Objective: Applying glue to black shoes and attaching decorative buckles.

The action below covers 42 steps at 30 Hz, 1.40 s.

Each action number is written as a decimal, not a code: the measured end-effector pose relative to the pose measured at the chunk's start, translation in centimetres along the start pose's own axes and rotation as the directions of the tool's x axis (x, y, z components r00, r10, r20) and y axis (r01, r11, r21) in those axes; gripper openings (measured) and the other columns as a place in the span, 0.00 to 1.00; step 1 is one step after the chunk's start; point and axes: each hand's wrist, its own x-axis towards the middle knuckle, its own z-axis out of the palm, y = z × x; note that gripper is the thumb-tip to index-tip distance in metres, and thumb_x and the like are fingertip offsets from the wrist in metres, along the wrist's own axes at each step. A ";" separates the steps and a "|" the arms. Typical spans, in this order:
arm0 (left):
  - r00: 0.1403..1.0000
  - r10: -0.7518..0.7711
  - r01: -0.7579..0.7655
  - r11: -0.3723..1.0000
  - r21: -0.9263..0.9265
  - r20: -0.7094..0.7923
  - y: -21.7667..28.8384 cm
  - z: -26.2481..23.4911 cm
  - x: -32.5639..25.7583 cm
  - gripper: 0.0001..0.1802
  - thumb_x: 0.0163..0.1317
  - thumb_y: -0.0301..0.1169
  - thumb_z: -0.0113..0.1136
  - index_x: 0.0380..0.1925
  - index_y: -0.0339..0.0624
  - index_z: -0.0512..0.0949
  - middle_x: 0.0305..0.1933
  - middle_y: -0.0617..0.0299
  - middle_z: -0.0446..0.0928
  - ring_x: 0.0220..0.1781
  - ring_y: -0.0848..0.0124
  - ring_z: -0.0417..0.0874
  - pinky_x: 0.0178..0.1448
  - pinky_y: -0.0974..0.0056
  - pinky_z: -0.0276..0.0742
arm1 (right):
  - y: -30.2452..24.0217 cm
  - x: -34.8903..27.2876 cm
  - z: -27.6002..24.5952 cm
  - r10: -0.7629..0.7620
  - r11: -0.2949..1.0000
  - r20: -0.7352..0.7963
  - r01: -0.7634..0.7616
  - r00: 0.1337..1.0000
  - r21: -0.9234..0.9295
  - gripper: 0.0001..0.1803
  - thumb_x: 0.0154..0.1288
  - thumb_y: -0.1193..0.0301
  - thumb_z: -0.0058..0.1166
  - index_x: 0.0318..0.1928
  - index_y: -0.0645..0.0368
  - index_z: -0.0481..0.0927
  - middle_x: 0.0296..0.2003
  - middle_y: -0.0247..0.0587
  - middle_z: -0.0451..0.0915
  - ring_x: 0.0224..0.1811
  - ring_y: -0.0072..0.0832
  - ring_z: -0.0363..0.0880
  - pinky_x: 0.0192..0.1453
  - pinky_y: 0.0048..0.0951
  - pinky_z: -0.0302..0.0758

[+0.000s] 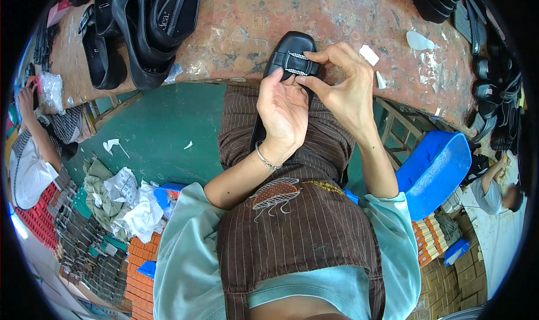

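A black square-toed shoe rests at the front edge of the worktable, toe pointing away from me. Across its upper sits a rhinestone buckle with two sparkling bars. My left hand is turned palm up and closed on the shoe. Its thumb presses beside the buckle, while its fingertips are partly hidden under the upper. My right hand comes in from the right, thumb and index finger closed at the right ends of the buckle's bars. The heel part of the shoe is mostly hidden behind my left hand and wrist.
Black shoes stand in a cluster on the worktable at the left; more shoes line its right end. White scraps lie right of my hands. A blue tub stands at lower right. Co-workers sit at far left and far right.
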 end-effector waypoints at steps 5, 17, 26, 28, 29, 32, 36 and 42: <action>0.983 0.047 0.008 0.954 0.299 -0.177 -0.6 0.1 0.7 0.12 0.66 0.30 0.56 0.47 0.37 0.74 0.44 0.62 0.78 0.44 0.76 0.78 0.49 0.70 0.75 | -0.1 -0.1 0.1 0.010 0.999 -0.005 -0.010 1.000 -0.039 0.17 0.41 0.80 0.66 0.37 0.63 0.82 0.31 0.41 0.77 0.30 0.29 0.79 0.32 0.26 0.74; 0.994 -0.057 0.067 0.992 0.108 -0.094 5.1 2.3 -1.7 0.11 0.67 0.28 0.54 0.46 0.34 0.75 0.46 0.60 0.80 0.48 0.73 0.81 0.55 0.66 0.80 | 0.5 -2.7 -1.7 0.308 0.816 -0.134 -0.189 0.942 0.546 0.11 0.64 0.79 0.54 0.47 0.65 0.78 0.38 0.36 0.81 0.41 0.21 0.80 0.47 0.23 0.76; 0.903 0.315 -0.364 0.922 0.130 0.292 19.7 3.4 -6.2 0.19 0.65 0.31 0.55 0.56 0.40 0.72 0.58 0.56 0.74 0.60 0.61 0.73 0.67 0.50 0.66 | -1.2 1.4 3.5 0.070 0.910 -0.043 -0.046 0.997 0.412 0.09 0.65 0.73 0.53 0.44 0.63 0.81 0.38 0.41 0.81 0.42 0.26 0.80 0.48 0.26 0.75; 0.754 0.386 -0.495 0.866 0.071 0.532 24.7 7.1 -5.7 0.20 0.67 0.30 0.53 0.58 0.38 0.70 0.60 0.57 0.73 0.62 0.62 0.72 0.68 0.50 0.65 | -4.1 3.5 5.5 -0.121 0.943 -0.040 0.127 0.992 0.306 0.11 0.64 0.71 0.53 0.44 0.63 0.81 0.38 0.47 0.81 0.39 0.33 0.81 0.45 0.30 0.76; 0.735 0.415 -0.498 0.867 0.011 0.535 27.1 9.1 -4.9 0.19 0.68 0.29 0.51 0.58 0.35 0.69 0.60 0.55 0.73 0.62 0.62 0.72 0.68 0.51 0.64 | -5.1 4.4 6.9 -0.145 0.949 -0.009 0.142 0.989 0.280 0.14 0.64 0.66 0.54 0.46 0.62 0.79 0.38 0.48 0.80 0.41 0.39 0.80 0.46 0.35 0.75; 0.651 0.530 -0.690 0.712 0.132 0.543 35.6 11.0 1.6 0.12 0.66 0.24 0.51 0.47 0.31 0.75 0.50 0.49 0.79 0.54 0.61 0.79 0.62 0.56 0.73 | -6.9 7.4 11.7 -0.200 0.928 -0.004 0.191 0.980 0.320 0.19 0.63 0.63 0.55 0.51 0.60 0.77 0.39 0.50 0.81 0.46 0.44 0.79 0.51 0.39 0.73; 0.745 0.658 -0.659 0.698 0.280 0.110 37.0 11.7 11.9 0.10 0.63 0.24 0.57 0.44 0.33 0.76 0.44 0.53 0.81 0.46 0.62 0.82 0.58 0.56 0.76 | -7.1 9.8 12.0 -0.162 0.862 0.168 0.057 0.972 0.503 0.14 0.64 0.67 0.54 0.46 0.60 0.75 0.32 0.50 0.80 0.40 0.42 0.79 0.44 0.36 0.73; 0.750 0.615 -0.318 0.659 0.682 -0.244 35.6 8.6 14.2 0.08 0.60 0.30 0.63 0.29 0.40 0.74 0.32 0.63 0.76 0.36 0.67 0.76 0.56 0.59 0.73 | -7.0 5.3 4.2 -0.297 0.860 -0.160 0.336 0.942 0.384 0.07 0.63 0.74 0.51 0.40 0.62 0.74 0.26 0.45 0.75 0.26 0.42 0.74 0.34 0.35 0.70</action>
